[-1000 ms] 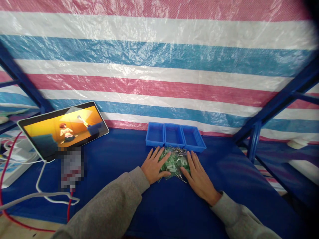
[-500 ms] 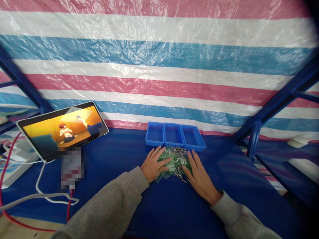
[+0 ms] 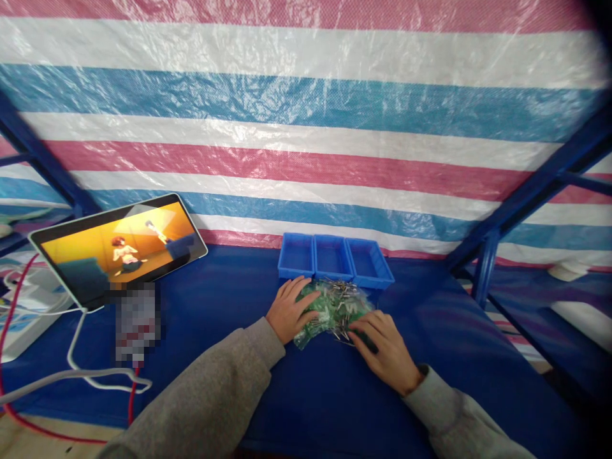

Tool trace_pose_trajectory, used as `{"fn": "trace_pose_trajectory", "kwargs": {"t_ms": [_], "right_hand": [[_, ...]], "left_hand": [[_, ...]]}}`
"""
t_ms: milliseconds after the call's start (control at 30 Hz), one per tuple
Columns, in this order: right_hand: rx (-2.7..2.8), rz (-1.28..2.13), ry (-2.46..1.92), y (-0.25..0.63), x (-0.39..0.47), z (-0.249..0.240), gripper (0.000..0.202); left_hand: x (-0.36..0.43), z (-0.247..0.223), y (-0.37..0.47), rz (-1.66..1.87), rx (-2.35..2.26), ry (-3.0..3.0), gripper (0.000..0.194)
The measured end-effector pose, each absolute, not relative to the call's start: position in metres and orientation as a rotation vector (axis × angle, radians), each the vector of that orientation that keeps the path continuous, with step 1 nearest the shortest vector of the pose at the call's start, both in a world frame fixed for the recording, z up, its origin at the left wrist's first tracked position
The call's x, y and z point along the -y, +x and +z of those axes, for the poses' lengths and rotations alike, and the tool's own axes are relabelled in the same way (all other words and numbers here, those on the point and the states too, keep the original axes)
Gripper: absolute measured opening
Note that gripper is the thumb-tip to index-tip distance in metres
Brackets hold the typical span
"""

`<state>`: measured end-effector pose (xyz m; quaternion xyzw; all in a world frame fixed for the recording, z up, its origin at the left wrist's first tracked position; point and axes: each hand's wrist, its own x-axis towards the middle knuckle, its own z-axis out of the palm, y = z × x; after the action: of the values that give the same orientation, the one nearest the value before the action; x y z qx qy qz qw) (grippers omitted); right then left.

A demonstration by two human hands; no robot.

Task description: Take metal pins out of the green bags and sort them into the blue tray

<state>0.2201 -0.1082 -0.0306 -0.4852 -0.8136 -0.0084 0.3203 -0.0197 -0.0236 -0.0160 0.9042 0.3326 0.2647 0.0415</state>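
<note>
A heap of small clear and green plastic bags (image 3: 329, 312) lies on the blue table, with thin metal pieces like screws or pins (image 3: 342, 288) scattered over and beside it. My left hand (image 3: 289, 312) rests on the heap's left side, fingers spread and pressing lightly on the plastic. At the lower right edge of the heap, my right hand (image 3: 385, 347) has its fingers bent, thumb and forefinger drawn together by some metal pieces. What lies between those fingertips is too small to make out. Right behind the heap stand three blue trays (image 3: 333, 257), side by side.
A tablet (image 3: 122, 248) playing a cartoon leans at the left, a blurred-out object (image 3: 138, 322) in front of it. White and red cables (image 3: 109, 376) run over the table's left side. Blue metal posts (image 3: 488, 268) and a striped plastic sheet (image 3: 306, 127) bound the table.
My right hand has curled from lying flat with fingers stretched to a pinch at the heap's near right edge. My left hand has shifted slightly left, staying on the bags.
</note>
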Motion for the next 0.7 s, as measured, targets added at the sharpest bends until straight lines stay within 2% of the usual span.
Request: {"fn": "trace_pose_trajectory", "kwargs": {"t_ms": [267,700], "right_hand": [[2.293,0.034,-1.268,0.2099,0.1101,-0.0256,0.011],[2.355,-0.130,-1.293,0.2112,0.1072,-0.0301,0.015]], "left_hand": [[0.0255,-0.0144,-0.0188,0.840,-0.989,2.781,0.035],[0.0248,-0.0154,-0.0199,0.833,-0.971,2.730,0.034]]}}
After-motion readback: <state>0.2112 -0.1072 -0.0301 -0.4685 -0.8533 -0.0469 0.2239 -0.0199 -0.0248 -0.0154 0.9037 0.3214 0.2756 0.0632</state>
